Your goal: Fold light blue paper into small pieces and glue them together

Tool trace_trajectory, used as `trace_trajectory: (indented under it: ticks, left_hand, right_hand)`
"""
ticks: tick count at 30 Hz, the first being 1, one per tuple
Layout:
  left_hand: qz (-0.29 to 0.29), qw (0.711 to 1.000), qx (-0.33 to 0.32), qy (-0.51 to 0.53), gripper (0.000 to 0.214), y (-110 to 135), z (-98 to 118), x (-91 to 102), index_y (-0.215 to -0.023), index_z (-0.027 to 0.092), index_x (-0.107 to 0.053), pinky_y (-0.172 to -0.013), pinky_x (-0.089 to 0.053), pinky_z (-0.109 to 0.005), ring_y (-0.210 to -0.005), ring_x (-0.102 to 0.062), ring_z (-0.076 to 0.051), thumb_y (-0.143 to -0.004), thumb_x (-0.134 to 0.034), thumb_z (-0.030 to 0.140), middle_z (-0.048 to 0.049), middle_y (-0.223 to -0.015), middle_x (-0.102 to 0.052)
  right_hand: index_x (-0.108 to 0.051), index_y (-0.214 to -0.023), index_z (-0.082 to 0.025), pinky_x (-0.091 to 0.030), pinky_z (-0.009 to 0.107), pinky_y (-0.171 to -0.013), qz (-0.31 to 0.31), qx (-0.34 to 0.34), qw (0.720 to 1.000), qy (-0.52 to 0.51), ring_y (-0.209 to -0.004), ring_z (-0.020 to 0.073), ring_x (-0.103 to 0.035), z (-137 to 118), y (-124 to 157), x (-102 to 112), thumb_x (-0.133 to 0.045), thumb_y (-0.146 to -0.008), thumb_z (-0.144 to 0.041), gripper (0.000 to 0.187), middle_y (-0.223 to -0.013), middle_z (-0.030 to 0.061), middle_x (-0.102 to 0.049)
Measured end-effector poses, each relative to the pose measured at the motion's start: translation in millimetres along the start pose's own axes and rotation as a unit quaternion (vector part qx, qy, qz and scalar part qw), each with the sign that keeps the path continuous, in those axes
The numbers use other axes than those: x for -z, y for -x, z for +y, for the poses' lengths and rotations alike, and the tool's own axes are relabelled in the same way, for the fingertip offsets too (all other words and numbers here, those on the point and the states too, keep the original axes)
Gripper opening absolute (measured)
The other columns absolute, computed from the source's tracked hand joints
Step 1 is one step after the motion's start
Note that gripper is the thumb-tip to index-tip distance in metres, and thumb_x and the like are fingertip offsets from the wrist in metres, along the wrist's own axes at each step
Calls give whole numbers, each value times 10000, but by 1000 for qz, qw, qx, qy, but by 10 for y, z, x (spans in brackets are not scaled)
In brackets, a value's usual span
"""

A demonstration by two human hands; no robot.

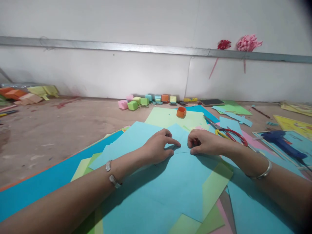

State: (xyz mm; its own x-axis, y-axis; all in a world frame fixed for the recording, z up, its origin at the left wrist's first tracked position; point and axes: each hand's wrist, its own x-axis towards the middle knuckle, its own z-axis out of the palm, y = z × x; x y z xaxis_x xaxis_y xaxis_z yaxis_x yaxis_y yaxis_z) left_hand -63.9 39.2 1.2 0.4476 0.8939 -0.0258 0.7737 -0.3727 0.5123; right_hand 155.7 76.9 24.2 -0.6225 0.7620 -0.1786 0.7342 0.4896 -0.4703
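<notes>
Light blue paper (pixel 156 191) lies in overlapping sheets under both hands. My left hand (pixel 158 146) rests on it, the index finger stretched out and the thumb apart from it. Just to the right, my right hand (pixel 204 143) has its fingers curled in, with thumb and fingertips at the paper's edge line between the hands. How much of the sheet it grips is partly hidden. Beyond the hands stands a small orange paper box (pixel 181 112) on a pale green sheet (pixel 161 117). Red-and-yellow-handled scissors (pixel 234 135) lie beside my right wrist.
Several small coloured paper cubes (pixel 144 101) line the wall, with a phone (pixel 212 102) and a yellow tube (pixel 190 99) nearby. A blue glue gun (pixel 284 143) lies at right. More folded paper pieces (pixel 26 94) sit far left. Pink paper flowers (pixel 248 43) hang on the rail.
</notes>
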Motion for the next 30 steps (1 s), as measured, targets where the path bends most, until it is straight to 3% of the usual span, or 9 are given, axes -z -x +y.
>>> trace_trajectory:
  ticks: [3,7,9,14,18,22,27,30]
  left_hand:
    - [21,999,-41,-11,377,53,-6,-23,-1107,282,-705,-1050,-393,-448,-1202,-488,-265,-790,-583,119,-93,-1239,-495]
    - [118,984,-116,-70,425,104,3,-78,-1004,238,-696,-1110,-307,-478,-1339,-331,-295,-680,-546,7,-85,-1358,-444]
    - [141,975,-131,-112,430,110,10,-83,-947,231,-698,-1090,-314,-493,-1318,-354,-305,-631,-541,-14,-79,-1335,-477]
    - [115,978,-65,-164,342,88,17,-66,-852,207,-690,-906,-430,-439,-1052,-568,-265,-685,-487,-12,-70,-1111,-638]
    - [108,978,-22,-180,233,74,26,-66,-834,171,-650,-811,-456,-390,-869,-604,-235,-808,-440,72,-78,-909,-658]
    - [130,973,0,-193,205,58,16,-74,-849,157,-632,-812,-455,-412,-872,-593,-261,-898,-465,266,-101,-905,-640]
    - [124,977,17,-172,274,24,-45,-67,-984,176,-627,-855,-454,-381,-996,-586,-251,-812,-453,52,-94,-1034,-633]
    - [122,981,24,-147,253,24,-56,-52,-974,187,-633,-859,-467,-375,-982,-599,-241,-838,-442,90,-87,-1034,-628]
  right_hand:
    - [-690,-864,-213,-459,256,-653,-26,32,999,1,-764,167,-566,98,34,97,-551,-691,-72,263,-845,34,-590]
    - [-656,-1056,-215,-470,273,-701,62,25,996,51,-841,184,-584,261,0,74,-482,-721,-17,426,-1002,77,-598]
    - [-624,-1138,-224,-467,284,-715,99,8,990,96,-878,203,-588,313,-33,7,-500,-738,-24,465,-1040,88,-592]
    - [-579,-1253,-270,-452,288,-753,146,33,979,137,-853,201,-582,292,-37,-103,-530,-798,-90,492,-1006,79,-581]
    - [-518,-1354,-306,-461,295,-737,135,75,974,165,-802,188,-573,206,-7,-117,-502,-790,-50,620,-965,66,-578]
    - [-598,-1271,-293,-481,355,-811,115,166,959,197,-993,231,-570,162,13,-78,-533,-731,7,622,-1134,99,-568]
    - [-583,-1277,-280,-475,420,-889,69,246,947,194,-1136,262,-555,173,33,10,-557,-727,3,619,-1328,120,-537]
    - [-575,-1260,-237,-468,436,-909,76,267,943,183,-1129,267,-553,158,31,8,-587,-740,-62,549,-1266,126,-582]
